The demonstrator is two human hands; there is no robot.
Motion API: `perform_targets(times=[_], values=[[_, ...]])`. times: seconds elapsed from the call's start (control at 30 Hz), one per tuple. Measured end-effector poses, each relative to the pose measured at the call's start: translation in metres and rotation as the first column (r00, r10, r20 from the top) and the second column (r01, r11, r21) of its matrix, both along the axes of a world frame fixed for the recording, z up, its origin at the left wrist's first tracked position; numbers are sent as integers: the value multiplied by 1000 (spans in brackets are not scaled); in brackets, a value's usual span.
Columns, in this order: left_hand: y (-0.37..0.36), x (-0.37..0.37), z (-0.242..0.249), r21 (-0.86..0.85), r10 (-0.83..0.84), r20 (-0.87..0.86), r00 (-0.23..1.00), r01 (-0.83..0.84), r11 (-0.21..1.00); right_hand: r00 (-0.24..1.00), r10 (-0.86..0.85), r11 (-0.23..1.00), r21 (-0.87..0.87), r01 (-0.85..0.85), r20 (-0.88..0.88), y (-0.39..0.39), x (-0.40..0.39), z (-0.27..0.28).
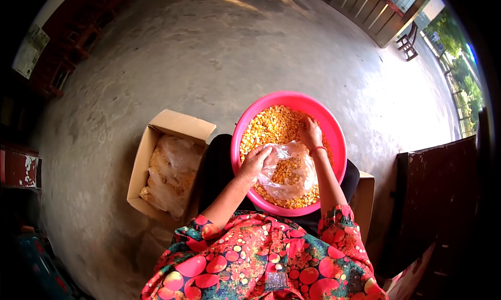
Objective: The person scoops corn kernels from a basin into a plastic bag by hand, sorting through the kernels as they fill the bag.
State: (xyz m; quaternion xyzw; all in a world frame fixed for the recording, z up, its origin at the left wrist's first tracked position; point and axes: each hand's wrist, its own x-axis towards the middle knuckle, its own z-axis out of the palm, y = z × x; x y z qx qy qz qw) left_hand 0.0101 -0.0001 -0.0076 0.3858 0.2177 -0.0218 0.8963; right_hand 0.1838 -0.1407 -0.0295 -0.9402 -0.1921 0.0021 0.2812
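From where I sit, the work looks partly done: at the left of centre a cardboard box [156, 164] on the concrete floor [209, 55] already holds several filled clear bags [172, 175], stacked on one another, so I judge a fair batch is packed. Moving right, the left hand [254, 163] sits at the near left rim of the pink basin [245, 122], its fingers curled shut on the mouth edge of a clear plastic bag [289, 169], holding it open toward the middle of the frame. That bag lies on top of the loose corn kernels [271, 123] in the basin and I would call it roughly half full, so this one still wants more kernels before it can join the others. The basin itself is far from spent; yellow kernels cover most of its bottom, which tells me many bags remain. Further right, the right hand [310, 133] reaches past the bag into the upper part of the heap, palm down, fingers bent and pressed into the kernels as if cupping a scoop; whether it actually holds any I cannot tell. Both forearms run up from the flowered sleeves [261, 263] at the bottom, elbows tucked, the right wrist bearing a red band [318, 150]. A second box [364, 195] peeks out at the right behind the basin.
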Motion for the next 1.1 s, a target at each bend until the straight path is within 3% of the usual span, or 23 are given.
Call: perform_targets(times=[0.1, 0.17, 0.3, 0.37, 0.4, 0.43, 0.5, 0.57, 0.67, 0.77, 0.8, 0.9, 1.0, 1.1], values=[[0, -1, 0, -11, 2, -10, 1000, -2, 1000, 998, -8, 988, -152, 16, 58, 19, -3, -11], [-2, 0, 0, 2, 33, -9, 999, -33, 999, 997, 75, 995, -57, -76, -29, 35, -12, -7], [-4, 3, 3, -10, 49, -41, 998, -50, 999, 990, 118, 989, -81, -124, -74, 57, -25, -2], [-3, 2, 3, -4, 81, -52, 995, -81, 997, 973, 137, 990, 55, -129, -186, 58, -22, -9], [-3, 1, 3, -4, 73, -46, 996, -73, 997, 948, 155, 958, 277, -75, -277, 60, -21, -8], [-3, 0, 3, -5, 64, -39, 997, -64, 998, 790, 208, 876, 469, 112, -577, 56, -16, -5], [-1, -1, 3, -16, 45, -30, 999, -45, 999, 432, 344, 648, 543, 534, -834, 42, -13, 19], [0, -1, 2, -27, 22, -20, 1000, -23, 999, 408, 431, 468, 586, 662, -805, 34, -11, 24], [-2, 2, 1, -40, 47, -21, 999, -47, 998, 480, 617, 259, 736, 625, -624, 24, -18, 39], [-2, 2, -4, -8, 39, -24, 999, -39, 999, 509, 549, 187, 690, 699, -663, 16, -24, 40], [-2, 2, 1, -7, 41, -32, 999, -41, 999, 489, 619, 171, 713, 680, -615, 11, -24, 37], [-3, 1, 16, -12, 72, -94, 993, -73, 997, 474, 616, 182, 699, 692, -629, -2, -32, 36], [-1, 1, 2, 9, 38, -10, 999, -38, 999, 459, 637, 135, 676, 725, -619, -9, -60, 54], [-2, 2, 7, 13, 64, -55, 996, -63, 998, 485, 644, 99, 693, 714, -591, -13, -90, 63]])
